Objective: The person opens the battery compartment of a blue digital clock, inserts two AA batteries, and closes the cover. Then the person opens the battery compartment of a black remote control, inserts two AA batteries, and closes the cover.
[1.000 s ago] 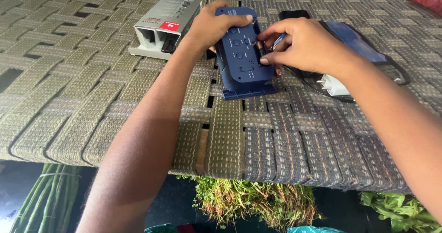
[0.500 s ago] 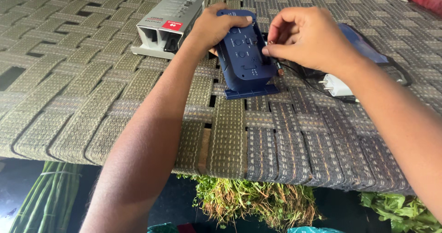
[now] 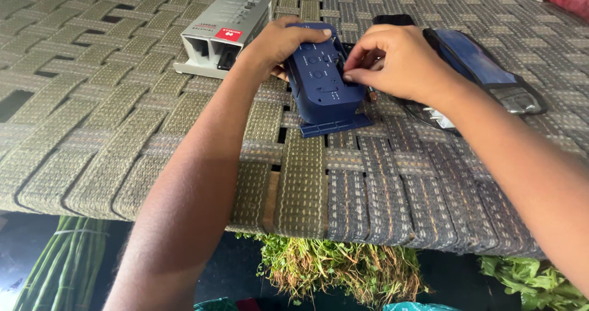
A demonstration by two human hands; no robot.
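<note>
Our right hand [image 3: 392,62] has dropped back, fingers pinched onto the blue device [image 3: 322,81], which our left hand [image 3: 279,44] grips near the woven cot's [image 3: 153,133] far edge.

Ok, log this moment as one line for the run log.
left hand: holds blue device tilted on woven surface | right hand: fingertips at device's right edge | grey box: behind, untouched

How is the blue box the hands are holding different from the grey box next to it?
The blue device is dark blue with round buttons on its back; the grey box is silver-grey with a red label. The left hand grips the blue device and the right hand works at its edge; nobody touches the grey box. Both sit on the woven cot.
</note>
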